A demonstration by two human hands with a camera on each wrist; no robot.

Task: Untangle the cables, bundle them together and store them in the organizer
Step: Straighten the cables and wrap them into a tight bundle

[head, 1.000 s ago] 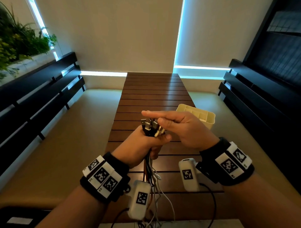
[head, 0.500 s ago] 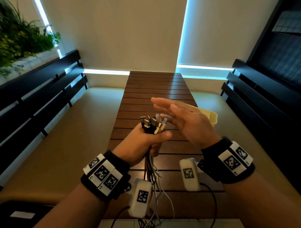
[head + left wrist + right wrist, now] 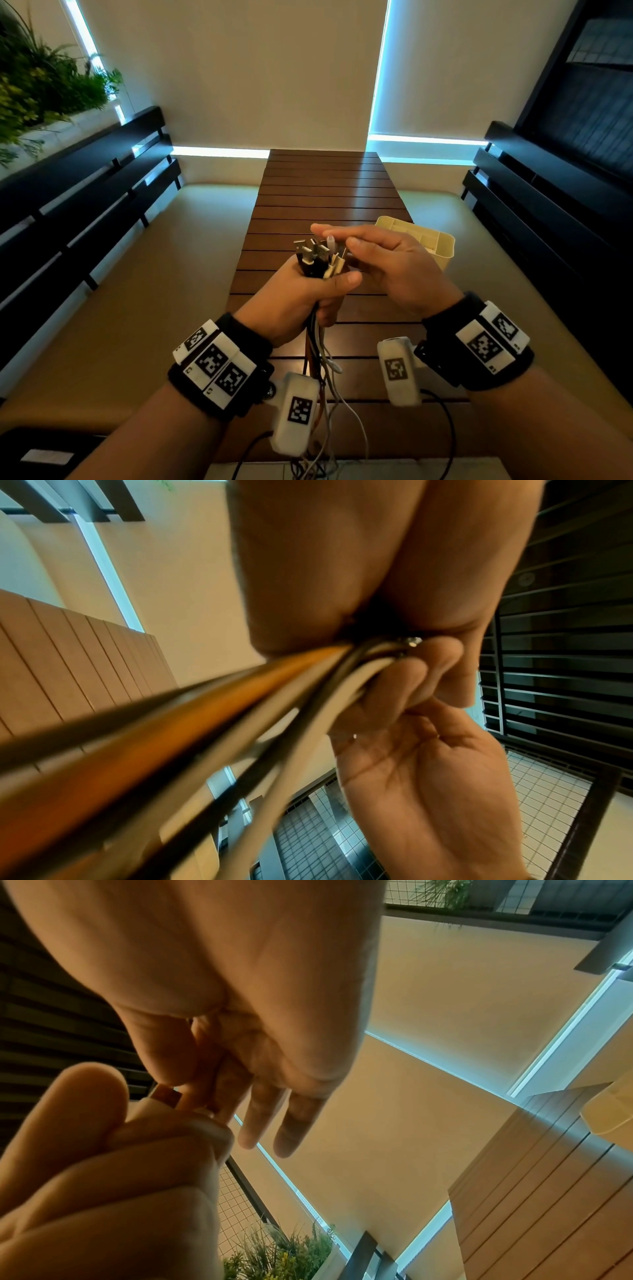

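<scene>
My left hand (image 3: 310, 294) grips a bundle of cables (image 3: 317, 346) upright in its fist above the slatted wooden table (image 3: 325, 192). Several plugs (image 3: 317, 255), black, metal and white, stick up out of the fist. My right hand (image 3: 373, 245) lies flat over the plug tips with straight fingers (image 3: 274, 1123) and touches them. In the left wrist view orange, white and black cables (image 3: 212, 723) run out from the curled left fingers (image 3: 411, 674). The cream organizer (image 3: 435, 243) stands on the table just behind the right hand. The loose cable ends hang down past the table's near edge.
Dark slatted benches (image 3: 85, 212) run along both sides of the table, the right one (image 3: 548, 205) close to the organizer. Green plants (image 3: 41, 85) fill the far left corner. The table's far half holds nothing I can see.
The right hand lifted off the plug tips half a second ago and has come back down flat onto them. The left hand has kept its grip on the bundle.
</scene>
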